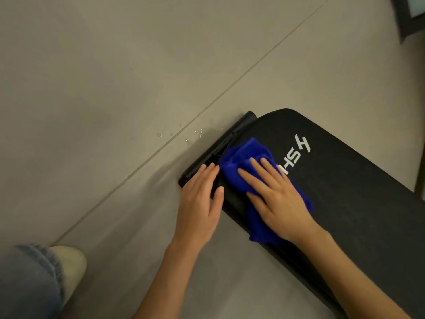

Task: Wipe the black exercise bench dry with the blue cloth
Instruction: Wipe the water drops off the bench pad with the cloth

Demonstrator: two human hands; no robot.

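Note:
The black exercise bench (349, 187) with white lettering runs from the middle of the view to the lower right. A crumpled blue cloth (243, 162) lies on its near-left end. My right hand (276, 199) lies flat on the cloth with straight spread fingers, pressing it onto the pad. My left hand (200, 201) rests with straight fingers on the bench's left edge, beside the black foot bar (220, 146), its thumb on the pad next to the cloth.
Grey tiled floor (115, 88) surrounds the bench, with a grout line running diagonally and small white scraps (195, 134) near the foot bar. My jeans leg and light shoe (69, 265) stand at the lower left. A dark frame (409, 17) sits at the top right.

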